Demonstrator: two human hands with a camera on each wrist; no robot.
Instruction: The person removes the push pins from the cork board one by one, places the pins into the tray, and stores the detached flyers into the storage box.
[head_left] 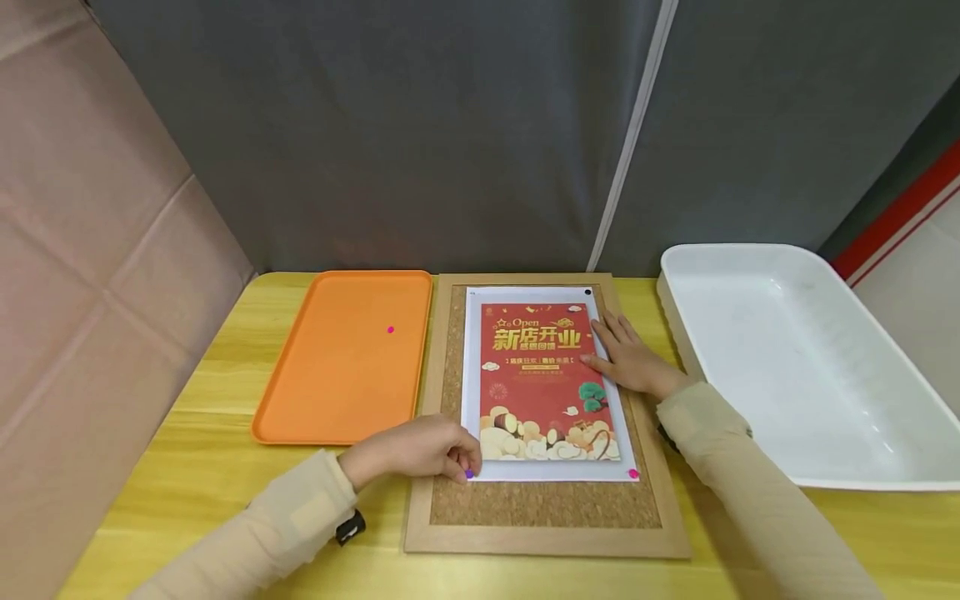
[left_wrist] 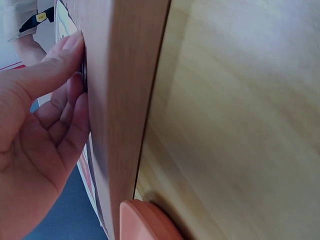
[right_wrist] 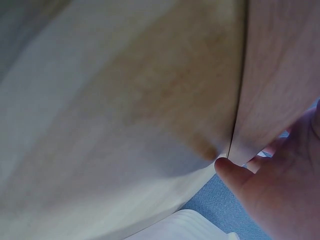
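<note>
A red poster (head_left: 532, 392) on a white sheet lies over the cork board (head_left: 555, 504), which has a wooden frame (left_wrist: 127, 100). At the sheet's lower left corner my left hand (head_left: 431, 448) pinches a purple pushpin (head_left: 469, 474) between thumb and finger; in the left wrist view the curled fingers hide most of it. My right hand (head_left: 630, 358) rests with spread fingers across the sheet's right edge and the frame. A pink pushpin (head_left: 633, 473) sits at the lower right corner, a black pushpin (head_left: 588, 292) at the upper right.
Left of the board lies an orange tray (head_left: 337, 375) with one pink pushpin (head_left: 390, 330) on it. A deep white tub (head_left: 787, 367) stands to the right, beside my right forearm. Behind the yellow wooden table (head_left: 202, 467) hangs a grey curtain (head_left: 420, 142).
</note>
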